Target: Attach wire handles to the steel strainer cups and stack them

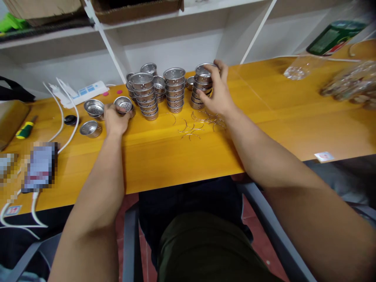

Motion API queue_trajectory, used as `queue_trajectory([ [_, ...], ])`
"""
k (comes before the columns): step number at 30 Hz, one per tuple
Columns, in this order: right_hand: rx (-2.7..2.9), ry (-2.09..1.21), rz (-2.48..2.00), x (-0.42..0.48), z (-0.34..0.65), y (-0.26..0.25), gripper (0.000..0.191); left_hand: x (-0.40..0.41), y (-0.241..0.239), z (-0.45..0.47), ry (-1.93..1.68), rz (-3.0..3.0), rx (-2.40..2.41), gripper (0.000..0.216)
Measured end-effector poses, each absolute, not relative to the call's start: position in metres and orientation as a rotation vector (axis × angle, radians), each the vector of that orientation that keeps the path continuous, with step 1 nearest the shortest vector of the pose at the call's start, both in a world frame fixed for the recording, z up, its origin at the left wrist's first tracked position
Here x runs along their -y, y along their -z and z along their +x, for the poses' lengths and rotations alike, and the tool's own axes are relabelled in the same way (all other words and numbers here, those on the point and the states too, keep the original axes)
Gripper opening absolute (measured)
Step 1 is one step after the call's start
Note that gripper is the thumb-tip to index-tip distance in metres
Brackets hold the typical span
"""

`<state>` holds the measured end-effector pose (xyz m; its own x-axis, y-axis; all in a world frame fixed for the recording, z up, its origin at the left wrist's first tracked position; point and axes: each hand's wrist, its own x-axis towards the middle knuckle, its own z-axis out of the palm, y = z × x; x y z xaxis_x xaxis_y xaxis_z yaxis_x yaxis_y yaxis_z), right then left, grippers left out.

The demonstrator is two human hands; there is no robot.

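Observation:
My left hand (115, 120) is closed round a small perforated steel strainer cup (123, 104) on the orange table (182, 152). My right hand (216, 92) grips the top of a stack of the same cups (202, 80) at the right end of the row. Between the hands stand more stacks (174, 90), with another tall one (146, 96) beside my left hand. Two loose cups lie left of my left hand, one (94, 107) further back and one (90, 128) nearer. Thin wire handles (196, 124) lie scattered in front of the stacks.
A power strip (85, 92) with white cables sits at the back left, a green-handled screwdriver (26, 129) further left. A clear plastic bag (349, 84) and a green packet (333, 38) lie at the far right. White shelving stands behind the table.

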<state>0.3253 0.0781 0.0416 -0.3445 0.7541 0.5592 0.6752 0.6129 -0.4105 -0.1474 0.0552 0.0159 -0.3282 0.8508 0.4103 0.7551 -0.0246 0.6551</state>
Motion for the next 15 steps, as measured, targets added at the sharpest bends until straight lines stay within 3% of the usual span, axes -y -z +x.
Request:
queue_trajectory([
  [3,2.13,-0.068,-1.307,-0.07,0.323,-0.044,0.144,-0.052,-0.02,-0.143,-1.302,1.706,-2.168,0.062],
  [7,2.103,-0.045,-1.182,-0.083,0.323,-0.031,0.139,-0.052,-0.02,-0.142,-1.389,1.629,-2.134,0.098],
  [15,1.923,-0.205,-1.156,-0.1,0.319,-0.02,0.128,-0.057,-0.013,-0.146,-1.389,1.577,-2.073,0.081],
])
